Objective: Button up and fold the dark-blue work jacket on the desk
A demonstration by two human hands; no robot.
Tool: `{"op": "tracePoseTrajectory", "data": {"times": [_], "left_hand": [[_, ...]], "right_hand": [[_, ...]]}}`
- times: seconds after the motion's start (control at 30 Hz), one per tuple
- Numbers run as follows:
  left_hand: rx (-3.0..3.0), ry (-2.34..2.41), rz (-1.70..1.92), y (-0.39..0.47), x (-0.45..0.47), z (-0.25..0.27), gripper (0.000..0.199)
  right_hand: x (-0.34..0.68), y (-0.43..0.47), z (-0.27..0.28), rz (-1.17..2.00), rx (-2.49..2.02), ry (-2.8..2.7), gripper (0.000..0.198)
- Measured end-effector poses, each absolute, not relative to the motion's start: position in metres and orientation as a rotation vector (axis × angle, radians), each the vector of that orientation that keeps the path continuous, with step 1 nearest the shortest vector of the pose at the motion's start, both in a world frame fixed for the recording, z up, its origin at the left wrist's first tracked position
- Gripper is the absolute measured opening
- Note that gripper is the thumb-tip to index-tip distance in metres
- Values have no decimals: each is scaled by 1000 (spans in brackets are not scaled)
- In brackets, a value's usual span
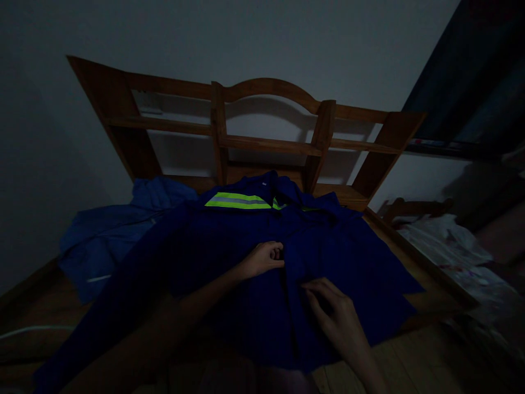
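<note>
A dark blue work jacket with yellow-green and grey reflective strips lies spread out, its collar toward the wooden headboard. At the front opening is my left hand, fingers curled and thumb against the edge of the front flap. The fabric between those fingertips is mostly hidden. To the right and nearer to me, my right hand rests over the jacket front. Its fingers are bent, with a small gap between thumb and forefinger, and the fingertips are close to the cloth.
A wooden headboard with shelves stands against the wall behind the jacket. On the left lies a lighter blue garment. White plastic bags are at the right, beyond the wooden edge. A pale cord runs at lower left. The room is dim.
</note>
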State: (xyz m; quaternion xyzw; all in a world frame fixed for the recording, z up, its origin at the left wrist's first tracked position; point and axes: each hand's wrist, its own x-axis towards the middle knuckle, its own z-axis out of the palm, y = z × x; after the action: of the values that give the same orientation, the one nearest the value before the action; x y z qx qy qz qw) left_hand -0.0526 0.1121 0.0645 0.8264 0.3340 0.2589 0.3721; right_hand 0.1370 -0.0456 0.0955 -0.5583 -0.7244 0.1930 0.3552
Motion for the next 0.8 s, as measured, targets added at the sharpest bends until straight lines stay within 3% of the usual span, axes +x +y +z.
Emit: {"op": "tracePoseTrajectory", "data": {"times": [0.6, 0.8], "left_hand": [[2360, 568, 382, 111, -62, 81, 21], [1976, 576, 340, 103, -60, 84, 27]], "right_hand": [[125, -33, 73, 194, -1555, -2144, 35], [129, -32, 66, 302, -1501, -1970, 34]]}}
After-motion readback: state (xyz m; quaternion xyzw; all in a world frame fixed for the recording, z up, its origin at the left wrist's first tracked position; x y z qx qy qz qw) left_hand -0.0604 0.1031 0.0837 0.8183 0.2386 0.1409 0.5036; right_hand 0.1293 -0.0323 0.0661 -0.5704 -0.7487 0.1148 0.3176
